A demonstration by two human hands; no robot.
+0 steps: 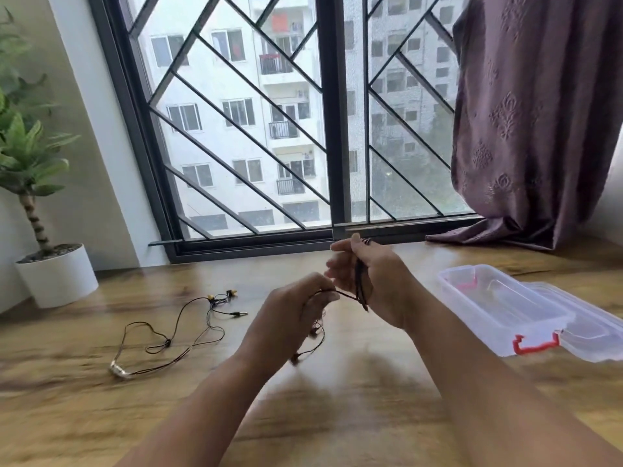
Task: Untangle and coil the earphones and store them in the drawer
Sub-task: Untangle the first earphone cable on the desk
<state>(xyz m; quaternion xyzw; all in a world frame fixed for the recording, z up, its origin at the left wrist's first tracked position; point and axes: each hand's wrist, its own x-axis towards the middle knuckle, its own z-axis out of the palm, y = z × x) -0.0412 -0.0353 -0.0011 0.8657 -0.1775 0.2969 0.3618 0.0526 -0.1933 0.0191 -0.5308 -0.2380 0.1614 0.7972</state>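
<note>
Centre frame: left hand pinches a thin, limp cord; right hand grips its wound loops. Light, likely to snag; best held near the loops.

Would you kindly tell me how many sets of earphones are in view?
2. The loose earphones lie on the table, left of the hands; the held earphones stretch between left hand and right hand. No others show.

no readable text or labels anywhere

Plant cut at left, box lid cropped right, earphone cable blurred (motion)
</note>
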